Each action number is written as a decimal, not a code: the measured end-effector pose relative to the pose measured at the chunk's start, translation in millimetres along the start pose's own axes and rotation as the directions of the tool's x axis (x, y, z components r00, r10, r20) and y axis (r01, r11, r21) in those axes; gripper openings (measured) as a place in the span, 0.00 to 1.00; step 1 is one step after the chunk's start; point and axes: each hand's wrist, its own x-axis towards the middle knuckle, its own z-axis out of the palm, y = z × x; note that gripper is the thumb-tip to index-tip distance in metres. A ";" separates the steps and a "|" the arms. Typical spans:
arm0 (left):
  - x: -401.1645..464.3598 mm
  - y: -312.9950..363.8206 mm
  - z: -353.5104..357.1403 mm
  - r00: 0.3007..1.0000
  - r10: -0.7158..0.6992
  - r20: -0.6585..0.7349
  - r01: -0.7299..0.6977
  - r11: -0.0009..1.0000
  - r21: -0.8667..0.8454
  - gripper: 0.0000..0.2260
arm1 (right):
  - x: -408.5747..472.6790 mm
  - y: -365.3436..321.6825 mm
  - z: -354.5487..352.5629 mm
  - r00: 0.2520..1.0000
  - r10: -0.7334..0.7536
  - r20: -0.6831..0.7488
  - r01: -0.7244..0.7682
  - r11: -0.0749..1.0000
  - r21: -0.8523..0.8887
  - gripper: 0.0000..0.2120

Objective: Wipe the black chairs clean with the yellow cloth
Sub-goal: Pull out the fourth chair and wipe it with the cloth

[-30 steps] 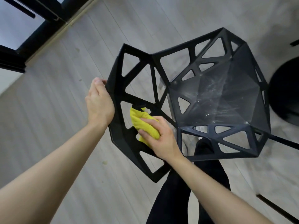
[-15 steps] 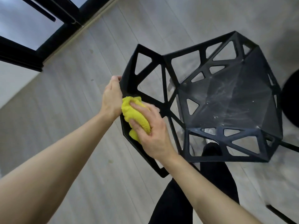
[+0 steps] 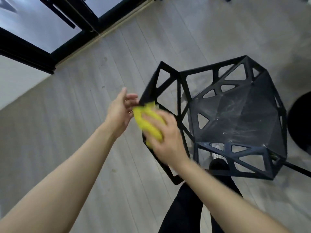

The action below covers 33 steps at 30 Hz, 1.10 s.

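Observation:
A black chair [image 3: 235, 115] with triangular cut-outs stands right of centre, seen from above; its seat shows pale dusty streaks. My right hand [image 3: 166, 140] presses the bunched yellow cloth [image 3: 148, 121] against the left edge of the chair's backrest and is blurred by motion. My left hand [image 3: 121, 111] hovers just left of that edge with its fingers spread, its fingertips close to the cloth and the chair's rim. It holds nothing. The cloth and my right hand hide part of the backrest's left frame.
Pale wooden floor [image 3: 84, 132] surrounds the chair. A black-framed window or door [image 3: 42, 36] runs along the upper left. A round black object [image 3: 301, 123] sits at the right edge. My dark trouser leg [image 3: 185, 207] is below the chair.
My left hand has let go of the backrest's edge and opened. My right hand has slid the cloth to the backrest's left rim. The view has tilted, so the chair sits lower and further right.

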 end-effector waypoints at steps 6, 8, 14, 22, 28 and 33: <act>-28.2 -5.9 -22.5 0.997 0.016 0.073 -0.006 0.990 -0.142 0.38 | -0.8 -1.0 1.5 0.997 -0.074 0.001 0.074 0.996 -0.054 0.19; -32.1 -3.6 -18.8 0.997 0.056 0.054 -0.046 0.983 -0.178 0.34 | 77.3 4.4 15.8 0.988 0.017 -0.153 -0.028 0.997 -0.069 0.17; -41.0 -5.8 -18.3 0.991 0.114 0.077 -0.096 0.975 -0.202 0.35 | 48.1 3.0 11.2 0.988 0.023 -0.155 -0.032 0.998 -0.058 0.16; -43.1 -5.1 -15.4 0.961 0.187 0.204 -0.204 0.977 0.065 0.37 | 53.0 2.7 11.8 0.990 0.035 -0.138 -0.047 0.995 -0.090 0.18; -37.6 -4.3 -15.8 0.949 0.219 0.228 -0.252 0.959 0.130 0.37 | -1.4 -10.2 11.8 0.997 0.009 -0.074 -0.016 0.996 -0.090 0.18; -41.7 -26.5 -7.6 0.921 0.214 0.327 -0.285 0.940 0.189 0.37 | -85.1 -13.3 -8.3 0.998 -0.032 0.049 0.038 0.991 -0.130 0.18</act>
